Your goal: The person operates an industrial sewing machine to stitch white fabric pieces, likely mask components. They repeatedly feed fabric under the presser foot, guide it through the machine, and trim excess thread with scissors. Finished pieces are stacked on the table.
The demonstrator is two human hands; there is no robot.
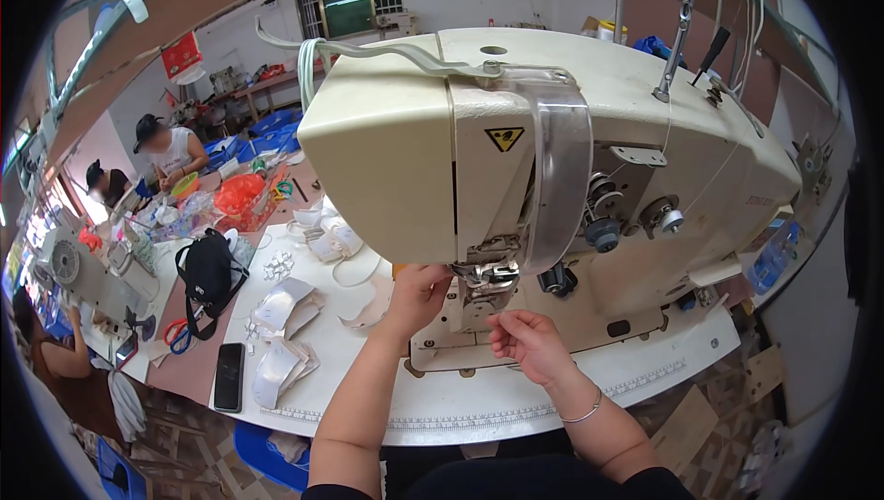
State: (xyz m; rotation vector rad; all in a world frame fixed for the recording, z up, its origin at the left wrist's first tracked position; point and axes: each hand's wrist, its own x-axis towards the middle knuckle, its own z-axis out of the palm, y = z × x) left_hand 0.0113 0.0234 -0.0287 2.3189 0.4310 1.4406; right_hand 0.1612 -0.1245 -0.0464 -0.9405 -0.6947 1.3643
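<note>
A large cream sewing machine (387, 159) stands in front of me on a white table. My left hand (419, 302) is raised to the left side of its needle and presser-foot area (493, 279), with the fingers curled together and their tips partly hidden by the machine head. Just right of and below the presser foot, my right hand (532, 343) is closed in a pinch, thumb against forefinger. What either hand holds, if anything, is too small or hidden to name. A pale curved piece (368, 307) lies on the table by my left hand.
Stacks of white cut pieces (284, 371) lie to the left, with a black phone (229, 377) beside them. Further left are a black bag (210, 270) and scissors (180, 334). A blue bin (267, 454) stands below the table edge. Other people sit at far-left tables.
</note>
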